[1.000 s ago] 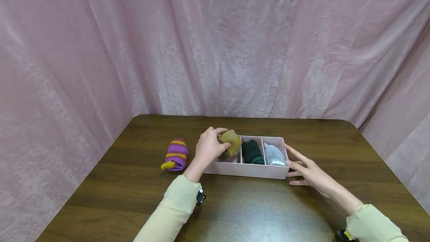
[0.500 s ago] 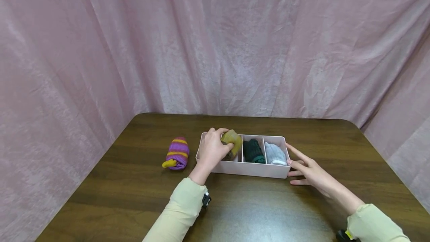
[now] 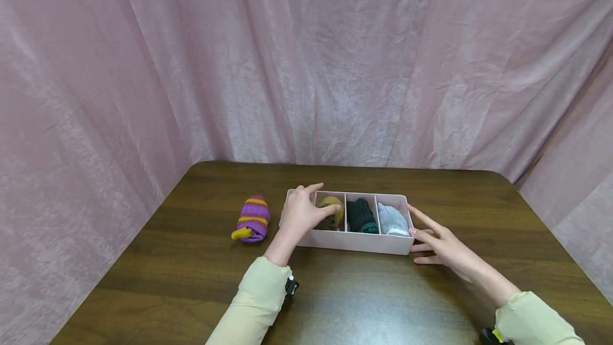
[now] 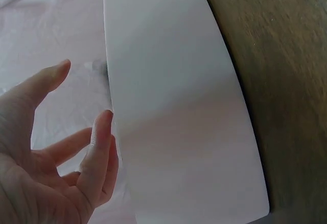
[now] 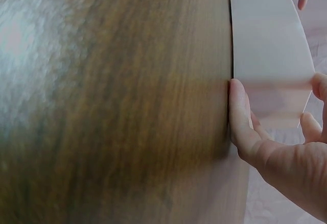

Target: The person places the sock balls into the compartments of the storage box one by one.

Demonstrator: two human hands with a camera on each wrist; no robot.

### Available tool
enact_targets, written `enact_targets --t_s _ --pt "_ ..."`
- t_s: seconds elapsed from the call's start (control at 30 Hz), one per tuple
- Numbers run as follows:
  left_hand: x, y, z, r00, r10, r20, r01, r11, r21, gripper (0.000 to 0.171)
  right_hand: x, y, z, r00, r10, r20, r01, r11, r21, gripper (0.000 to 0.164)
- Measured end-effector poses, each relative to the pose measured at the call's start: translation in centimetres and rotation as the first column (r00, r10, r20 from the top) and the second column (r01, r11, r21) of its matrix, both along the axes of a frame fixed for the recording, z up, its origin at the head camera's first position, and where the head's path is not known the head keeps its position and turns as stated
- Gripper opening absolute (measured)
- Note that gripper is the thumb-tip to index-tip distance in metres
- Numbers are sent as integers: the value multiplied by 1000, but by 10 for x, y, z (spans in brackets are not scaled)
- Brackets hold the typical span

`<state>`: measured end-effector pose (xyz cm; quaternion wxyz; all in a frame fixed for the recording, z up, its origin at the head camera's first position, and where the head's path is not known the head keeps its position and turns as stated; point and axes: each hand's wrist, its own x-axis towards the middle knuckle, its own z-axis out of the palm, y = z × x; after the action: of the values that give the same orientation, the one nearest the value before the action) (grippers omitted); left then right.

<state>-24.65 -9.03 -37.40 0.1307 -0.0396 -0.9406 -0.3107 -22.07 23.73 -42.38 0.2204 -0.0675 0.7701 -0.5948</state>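
A pale pink divided box (image 3: pixel 356 241) stands on the table. Over its left part my left hand (image 3: pixel 301 209) hovers with thumb and forefinger spread, holding nothing. Rolled mustard socks (image 3: pixel 333 212) lie in the compartment beneath the thumb, partly covered by it. To their right are rolled dark green socks (image 3: pixel 361 217), then light blue socks (image 3: pixel 392 221) in the end compartment. The leftmost compartment is mostly hidden behind the hand. My right hand (image 3: pixel 442 246) rests its extended fingers against the box's right end. In the left wrist view, the box's wall (image 4: pixel 173 106) hides the socks.
Purple and yellow striped rolled socks (image 3: pixel 253 219) lie on the wooden table (image 3: pixel 158 260), left of the box. A pink curtain (image 3: pixel 306 68) hangs behind the table's back edge.
My left hand lowers the mustard socks into the compartment, then lets go and spreads its thumb and fingers. The right hand stays at the box's end.
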Motion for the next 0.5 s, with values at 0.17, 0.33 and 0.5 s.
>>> enact_targets --t_s 0.17,0.33,0.5 --pt "1 -4 3 999 -16 33 15 1000 19 73 -1 0 -1 1000 2 0 -2 1000 2 69" --pt "0 -10 6 998 -68 15 68 998 18 74 -1 0 -1 1000 2 -5 -2 1000 4 69" --pt "-3 -23 13 989 -148 26 146 986 86 69 -1 0 -1 1000 -3 -7 3 1000 -2 69"
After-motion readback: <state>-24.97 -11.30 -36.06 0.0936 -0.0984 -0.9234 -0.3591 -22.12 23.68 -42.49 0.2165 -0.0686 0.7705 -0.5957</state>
